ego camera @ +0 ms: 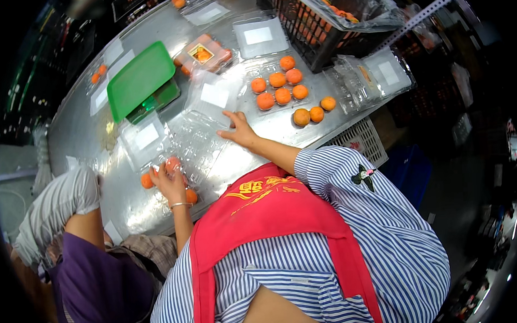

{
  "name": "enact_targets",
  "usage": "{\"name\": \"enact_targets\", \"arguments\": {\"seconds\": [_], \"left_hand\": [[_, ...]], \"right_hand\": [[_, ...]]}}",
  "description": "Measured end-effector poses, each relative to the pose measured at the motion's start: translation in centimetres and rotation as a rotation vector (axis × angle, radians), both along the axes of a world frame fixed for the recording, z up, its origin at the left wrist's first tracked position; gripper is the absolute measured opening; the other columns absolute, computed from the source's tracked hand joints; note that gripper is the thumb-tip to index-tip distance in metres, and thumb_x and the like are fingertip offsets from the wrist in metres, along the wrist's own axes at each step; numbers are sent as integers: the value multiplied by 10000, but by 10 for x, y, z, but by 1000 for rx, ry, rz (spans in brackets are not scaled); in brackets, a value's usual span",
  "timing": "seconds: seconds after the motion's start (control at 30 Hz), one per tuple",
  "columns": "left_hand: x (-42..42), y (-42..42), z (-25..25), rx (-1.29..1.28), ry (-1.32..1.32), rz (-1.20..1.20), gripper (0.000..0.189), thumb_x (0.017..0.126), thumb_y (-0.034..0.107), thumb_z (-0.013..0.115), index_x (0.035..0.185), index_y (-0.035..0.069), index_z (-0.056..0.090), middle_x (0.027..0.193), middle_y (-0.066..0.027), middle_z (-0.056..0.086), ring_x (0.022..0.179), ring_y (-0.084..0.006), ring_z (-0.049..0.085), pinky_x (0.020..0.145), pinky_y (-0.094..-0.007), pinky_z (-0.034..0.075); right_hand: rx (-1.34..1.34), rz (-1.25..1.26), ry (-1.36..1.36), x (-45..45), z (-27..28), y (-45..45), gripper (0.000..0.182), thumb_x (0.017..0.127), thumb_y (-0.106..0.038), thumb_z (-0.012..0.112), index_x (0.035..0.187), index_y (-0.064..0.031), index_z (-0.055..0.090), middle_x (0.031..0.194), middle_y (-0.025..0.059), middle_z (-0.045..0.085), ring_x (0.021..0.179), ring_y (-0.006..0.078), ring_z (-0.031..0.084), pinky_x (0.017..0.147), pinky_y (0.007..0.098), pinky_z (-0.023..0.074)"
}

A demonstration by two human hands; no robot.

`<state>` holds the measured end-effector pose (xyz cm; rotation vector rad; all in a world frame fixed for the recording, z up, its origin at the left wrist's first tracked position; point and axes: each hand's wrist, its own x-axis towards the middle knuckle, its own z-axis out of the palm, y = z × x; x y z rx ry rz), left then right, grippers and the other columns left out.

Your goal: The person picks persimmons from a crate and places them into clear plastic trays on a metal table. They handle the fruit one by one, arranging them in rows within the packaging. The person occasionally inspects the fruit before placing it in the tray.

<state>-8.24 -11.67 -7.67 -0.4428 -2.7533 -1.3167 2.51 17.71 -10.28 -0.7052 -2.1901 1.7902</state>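
Note:
My left hand (168, 182) reaches down over orange mandarins at the lower left; one mandarin (147, 180) shows beside its fingers and another (191, 196) by the wrist. Whether its fingers grip a fruit is partly hidden. Just above it lies a clear plastic clamshell box (147, 138) with a white label. My right hand (238, 130) has its fingers apart at the lower edge of another clear clamshell (212, 96), also with a white label. Right of that, an open clamshell tray (271, 109) holds several mandarins, and loose ones (316, 114) sit below it.
A green-topped weighing scale (141, 82) stands at the upper left, beside a filled, closed clamshell (202, 53). A black plastic crate (317, 29) of mandarins and stacked empty clamshells (359, 83) are on the right of the metal table (156, 209). A co-worker (103, 272) is close at my left.

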Motion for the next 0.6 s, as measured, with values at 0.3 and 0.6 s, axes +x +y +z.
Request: {"name": "enact_targets", "arguments": {"seconds": [0.3,0.6], "left_hand": [[45,49,65,661,-635,-71,708,980,79,647,1585,100,280,1407,-219,545,837,-157,642,773,-318,548],[41,128,128,856,-496,-157,641,983,28,580,1568,107,331,1370,-226,584,831,-145,642,802,-304,549]], "right_hand": [[165,-35,377,114,116,13,450,905,-43,650,1345,-137,631,1472,190,417,1311,317,498,1054,407,462],[-53,-856,207,217,51,180,262,945,-58,524,1115,10,711,1102,134,724,1001,227,678,888,317,525]]}}
